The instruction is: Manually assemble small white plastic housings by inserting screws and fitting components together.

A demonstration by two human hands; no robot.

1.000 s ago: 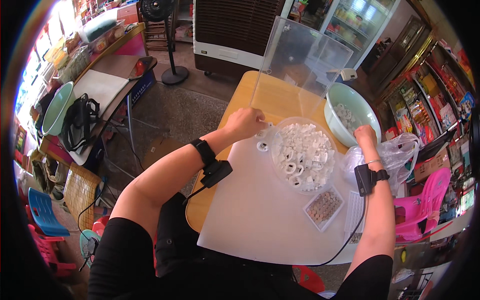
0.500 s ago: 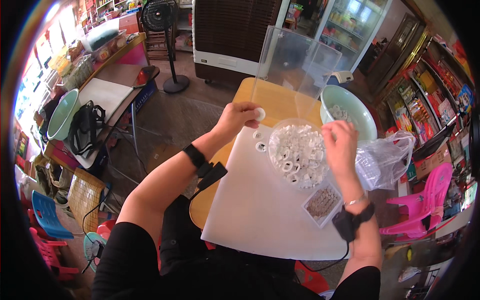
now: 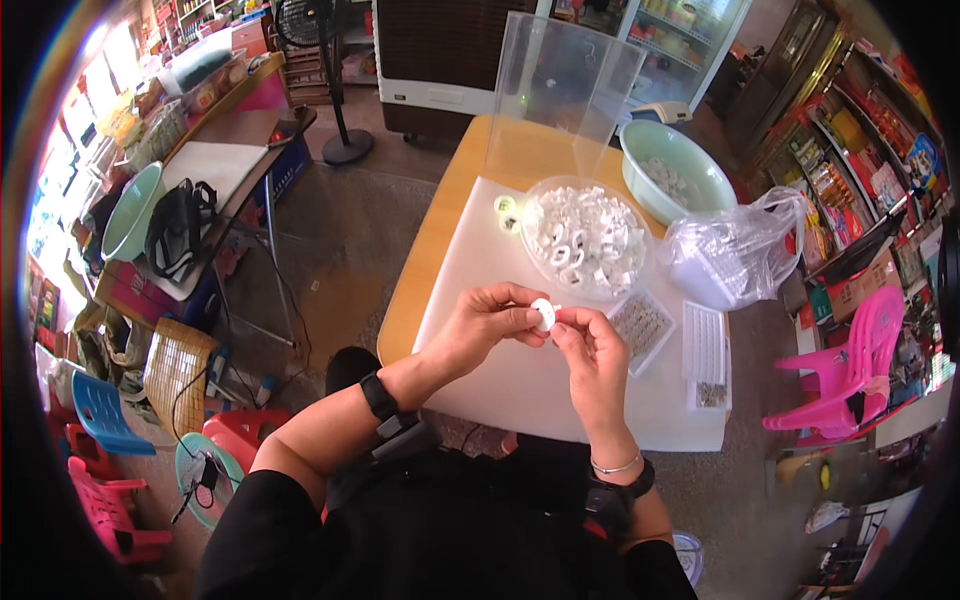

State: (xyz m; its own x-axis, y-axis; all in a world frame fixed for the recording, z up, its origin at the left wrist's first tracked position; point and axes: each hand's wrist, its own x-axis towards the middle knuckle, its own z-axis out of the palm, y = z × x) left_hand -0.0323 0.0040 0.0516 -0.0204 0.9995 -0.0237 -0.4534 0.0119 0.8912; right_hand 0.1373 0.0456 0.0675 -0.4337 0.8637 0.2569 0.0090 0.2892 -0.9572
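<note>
In front of my body, over the near part of a white sheet [image 3: 480, 350], my hands meet. My left hand [image 3: 488, 325] is closed in a pinch on a small round white plastic disc [image 3: 543, 315]. Against its right side, my right hand [image 3: 597, 355] has thumb and forefinger pinched on a small white plastic part; the fingers cover most of it. Beyond them a clear round tub [image 3: 651, 262] is heaped with white plastic pieces [image 3: 582, 235]. Two round pieces [image 3: 506, 213] lie left of the tub.
A tray [image 3: 671, 338] of tiny parts and a ridged white tray [image 3: 704, 345] lie to the right. Behind stand a clear plastic bag [image 3: 745, 250], a pale green basin [image 3: 722, 205] and upright clear panels [image 3: 560, 85]. A pink chair [image 3: 860, 350] stands off the table's right.
My right hand has come from the tub toward me. My left hand has brought the disc down from the far left, and both now touch. The view has tilted.
</note>
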